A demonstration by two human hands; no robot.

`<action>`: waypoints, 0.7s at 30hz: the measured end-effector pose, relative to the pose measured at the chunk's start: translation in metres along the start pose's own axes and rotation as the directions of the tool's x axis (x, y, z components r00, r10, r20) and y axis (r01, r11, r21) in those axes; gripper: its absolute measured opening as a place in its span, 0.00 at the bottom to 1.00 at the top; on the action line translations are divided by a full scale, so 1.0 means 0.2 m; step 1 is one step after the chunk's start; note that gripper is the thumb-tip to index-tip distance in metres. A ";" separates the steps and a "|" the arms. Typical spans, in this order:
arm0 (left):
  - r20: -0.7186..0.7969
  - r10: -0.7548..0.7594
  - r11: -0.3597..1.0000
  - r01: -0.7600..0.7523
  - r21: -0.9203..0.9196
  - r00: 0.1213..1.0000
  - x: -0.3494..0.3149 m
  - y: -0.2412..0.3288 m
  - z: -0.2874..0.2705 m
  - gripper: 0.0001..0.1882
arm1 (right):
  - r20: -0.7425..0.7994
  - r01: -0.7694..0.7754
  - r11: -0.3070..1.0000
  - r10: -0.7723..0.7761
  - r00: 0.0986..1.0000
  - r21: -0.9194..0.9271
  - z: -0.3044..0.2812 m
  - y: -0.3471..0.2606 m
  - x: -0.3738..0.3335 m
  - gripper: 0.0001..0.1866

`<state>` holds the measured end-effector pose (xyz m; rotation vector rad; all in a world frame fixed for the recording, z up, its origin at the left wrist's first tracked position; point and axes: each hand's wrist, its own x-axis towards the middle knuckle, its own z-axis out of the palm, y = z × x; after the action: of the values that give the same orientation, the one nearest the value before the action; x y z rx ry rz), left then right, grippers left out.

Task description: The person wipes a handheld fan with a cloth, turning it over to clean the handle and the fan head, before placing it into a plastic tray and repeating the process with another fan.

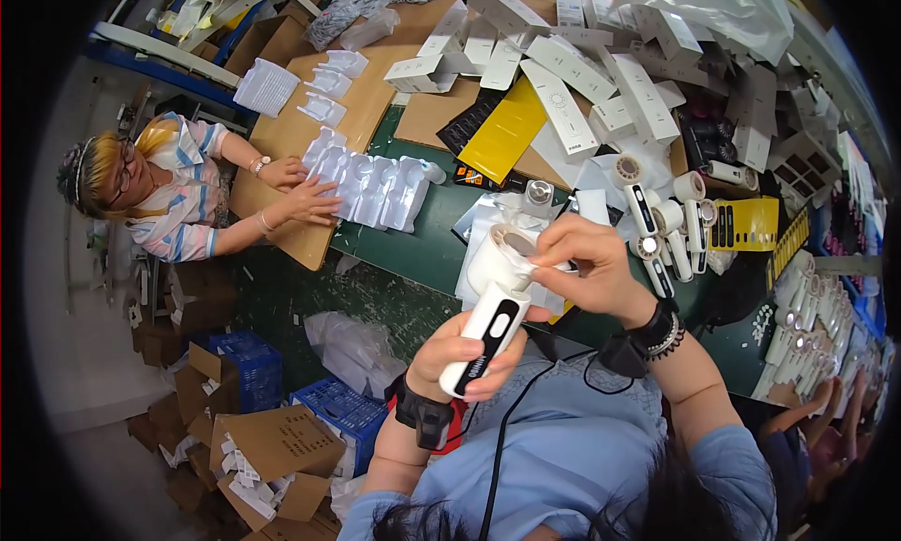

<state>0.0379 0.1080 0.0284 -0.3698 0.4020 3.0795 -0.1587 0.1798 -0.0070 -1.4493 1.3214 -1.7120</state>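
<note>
At the far left, another person's hands (pixel 302 201) are pressing on white plastic trays (pixel 375 189) on the desk (pixel 422 250). In the middle, the left hand (pixel 466 353) is wrapping its fingers tight around the handle of a small white fan (pixel 495 302), held up over the desk. The right hand (pixel 587 264) is pinching the fan's round top. Holding the handle steady would probably help the pinching fingers. What they are pinching is hidden. More fans (pixel 671 227) are lying to the right.

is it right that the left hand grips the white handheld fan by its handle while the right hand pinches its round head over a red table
Not quite: the table is dark green, not red, as the head view shows. The rest holds: the left hand grips the white handheld fan by its handle and the right hand pinches its round head.
</note>
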 end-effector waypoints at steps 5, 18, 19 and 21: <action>0.216 -0.042 0.958 0.100 -0.269 0.975 0.00 -0.01 -0.07 0.36 | 0.092 -0.005 0.992 -0.007 0.996 0.126 -0.08 0.01 0.00 0.08; -0.176 -0.044 0.854 0.129 0.503 0.983 0.09 -0.08 0.02 0.31 | 0.007 -0.151 0.972 0.154 0.988 -0.178 0.03 -0.08 0.08 0.03; -0.174 -0.048 0.853 0.131 0.505 0.984 0.10 -0.10 0.02 0.31 | -0.027 -0.135 0.967 0.132 0.991 -0.216 0.04 -0.06 0.08 0.03; -0.183 -0.065 0.853 0.150 0.499 0.981 0.11 -0.13 0.00 0.31 | -0.051 -0.142 0.978 0.135 0.989 -0.150 0.05 0.00 0.08 0.04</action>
<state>0.0168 0.1329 0.0173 -0.5891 1.1286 2.6894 -0.1544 0.1637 -0.0010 -1.3756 1.5684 -1.5869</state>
